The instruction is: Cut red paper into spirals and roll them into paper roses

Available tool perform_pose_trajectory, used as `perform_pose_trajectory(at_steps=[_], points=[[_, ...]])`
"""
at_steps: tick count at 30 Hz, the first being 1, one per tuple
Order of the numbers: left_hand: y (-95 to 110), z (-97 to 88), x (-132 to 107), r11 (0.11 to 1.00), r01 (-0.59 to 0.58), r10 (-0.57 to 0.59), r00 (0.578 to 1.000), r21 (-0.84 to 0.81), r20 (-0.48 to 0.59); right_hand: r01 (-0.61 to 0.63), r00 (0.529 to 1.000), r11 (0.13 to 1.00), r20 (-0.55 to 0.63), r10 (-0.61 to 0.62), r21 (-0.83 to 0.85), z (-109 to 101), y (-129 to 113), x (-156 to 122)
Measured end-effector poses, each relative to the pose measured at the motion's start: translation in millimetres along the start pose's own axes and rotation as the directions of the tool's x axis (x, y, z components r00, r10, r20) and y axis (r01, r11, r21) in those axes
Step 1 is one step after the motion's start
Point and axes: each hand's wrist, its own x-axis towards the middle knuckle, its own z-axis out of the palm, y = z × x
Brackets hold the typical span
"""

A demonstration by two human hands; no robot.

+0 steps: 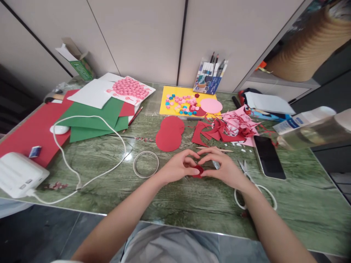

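Note:
Between my two hands is a small dark red rolled paper piece, held just above the green table. My left hand pinches it from the left, thumb on its front. On the other side my right hand grips it with curled fingers, and the fingers partly hide it. Red paper circles lie overlapping beyond my left hand. White-handled scissors rest beside my right wrist, partly under the forearm. A thin pointed wooden stick lies just past my fingertips.
Behind sits a yellow sheet with small paper rolls. Red and pink scraps, a phone and a bottle are at right. A tape ring, white cable, charger and green paper lie at left.

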Motion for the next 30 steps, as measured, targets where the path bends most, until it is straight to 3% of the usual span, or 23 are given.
perform_pose_trajectory(at_steps=[4,15,23,30], points=[[0.5,-0.1,-0.3,0.996,-0.026,0.028,1.0,0.082,-0.013,0.068,0.998,0.995,0.017,-0.067,-0.08,3.4,2.1,-0.5],[3.1,2.2,0.8,0.995,0.027,-0.017,0.994,0.093,-0.112,0.204,0.973,0.963,-0.073,-0.219,-0.174,12.9,1.7,0.2],[-7.3,12.0,5.9,0.971,-0.035,-0.026,0.968,-0.237,-0.251,0.113,0.947,0.949,-0.257,-0.192,-0.294,15.6,3.3,0.2],[-11.4,11.9,6.8,0.918,-0.039,-0.037,0.982,-0.394,-0.185,0.097,0.933,0.942,-0.3,-0.199,-0.321,17.4,1.3,-0.1]])
